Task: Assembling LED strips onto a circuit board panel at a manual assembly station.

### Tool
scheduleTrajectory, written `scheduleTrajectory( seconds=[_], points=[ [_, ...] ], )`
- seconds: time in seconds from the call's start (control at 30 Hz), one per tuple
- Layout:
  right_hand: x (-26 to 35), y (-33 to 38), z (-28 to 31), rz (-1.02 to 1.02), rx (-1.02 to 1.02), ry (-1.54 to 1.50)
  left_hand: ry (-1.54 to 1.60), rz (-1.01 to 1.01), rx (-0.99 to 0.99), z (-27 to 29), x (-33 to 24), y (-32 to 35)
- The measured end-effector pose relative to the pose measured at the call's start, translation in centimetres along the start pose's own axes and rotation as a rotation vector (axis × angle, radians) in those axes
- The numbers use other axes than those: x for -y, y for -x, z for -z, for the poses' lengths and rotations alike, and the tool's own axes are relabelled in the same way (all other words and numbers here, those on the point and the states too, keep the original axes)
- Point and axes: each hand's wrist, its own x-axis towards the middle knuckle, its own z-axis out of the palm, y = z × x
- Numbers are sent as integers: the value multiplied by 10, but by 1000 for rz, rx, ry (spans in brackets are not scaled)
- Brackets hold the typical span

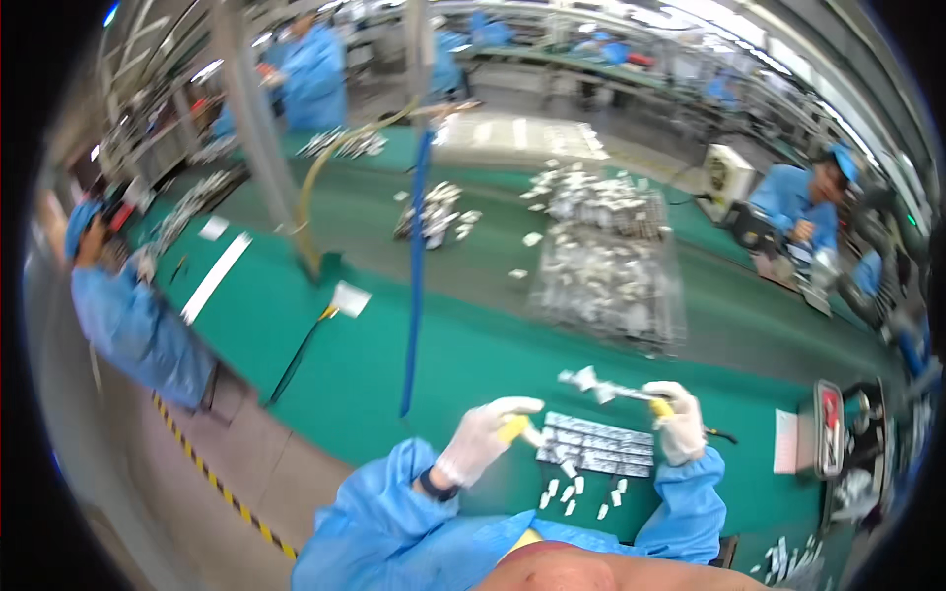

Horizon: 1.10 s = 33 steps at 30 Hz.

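My left hand (483, 441), in a white glove with yellow on its fingers, is at the left edge of a dark tray-like panel with pale rows (598, 445). Its fingers are drawn together; a small whitish bit shows at their tips, too small to name. At the panel's right, my right hand (678, 426), gloved alike, grips a thin grey strip with white pieces (594, 385) on it, pointing left above the panel. Several small white pieces (570, 492) lie on the green bench just below the panel. A dark thin end (722, 435) shows beyond my right hand.
Clear bags heaped with white parts (606, 281) lie beyond, near another white-part pile (439, 212). A blue strip (414, 295) runs down ahead. Left lies a black-and-yellow tool (301, 355); right stands a metal box (826, 430). Co-workers sit left (138, 305) and right (798, 207).
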Motion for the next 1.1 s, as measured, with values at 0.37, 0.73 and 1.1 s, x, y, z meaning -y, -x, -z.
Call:
scheduleTrajectory(
  seconds=[0.37, 0.73, 1.1],
  points=[
    [-16, 10, 6, 205, -244, 831, 0, 108, 88, -20, -9, 1],
    [51, 46, -92, 382, 50, 763, 114, -48, 299, -57, 8, -6],
    [54, 39, -106, 718, 110, 971, 2, -158, 41, -68, 9, 14]
  ],
)
